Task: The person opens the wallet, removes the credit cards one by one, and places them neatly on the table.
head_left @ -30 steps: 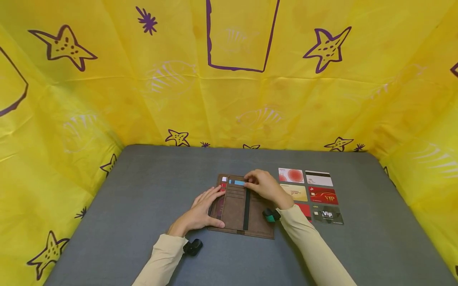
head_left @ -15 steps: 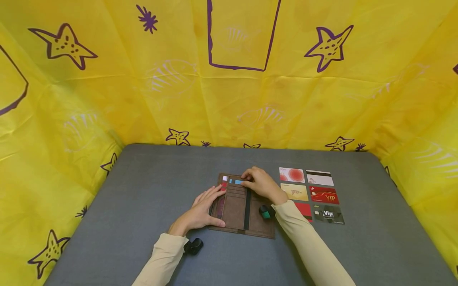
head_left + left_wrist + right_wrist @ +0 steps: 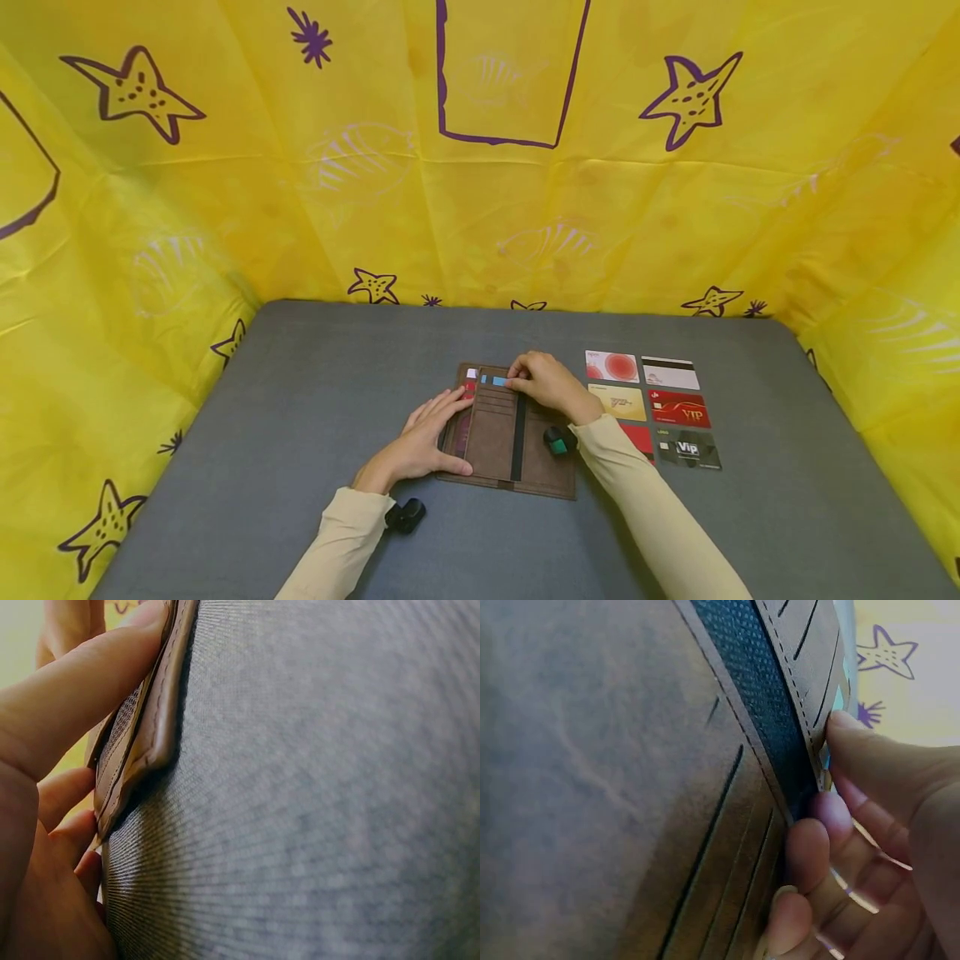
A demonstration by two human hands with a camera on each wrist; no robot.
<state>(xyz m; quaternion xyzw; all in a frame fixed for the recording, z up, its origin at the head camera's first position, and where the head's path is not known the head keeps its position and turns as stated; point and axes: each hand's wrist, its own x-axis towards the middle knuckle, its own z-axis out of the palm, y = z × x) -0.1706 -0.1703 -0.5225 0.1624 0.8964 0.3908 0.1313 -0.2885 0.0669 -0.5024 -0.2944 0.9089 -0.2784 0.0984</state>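
Observation:
A brown wallet (image 3: 491, 446) lies opened out on the grey table, a black band running down its middle. My left hand (image 3: 420, 442) rests over its left side, fingers fairly straight and thumb pressing near the lower edge. In the left wrist view the thumb lies across the wallet's corner (image 3: 161, 727). At the top slot my right hand (image 3: 551, 387) pinches a blue card (image 3: 498, 382) between thumb and forefinger; most of the card is hidden in the slot. A red-and-white card (image 3: 470, 386) shows in the left pocket beside my left fingertips.
Several cards lie in two columns right of the wallet: white with a red circle (image 3: 619, 367), white with a black stripe (image 3: 671, 375), gold (image 3: 617, 403), red VIP (image 3: 679, 409), dark Vip (image 3: 687, 450) and red, partly under the sleeve (image 3: 637, 439). A yellow cloth (image 3: 480, 225) surrounds the table.
My right hand has shifted slightly left along the wallet's top edge, still at the blue card. The left hand and the wallet stay in place.

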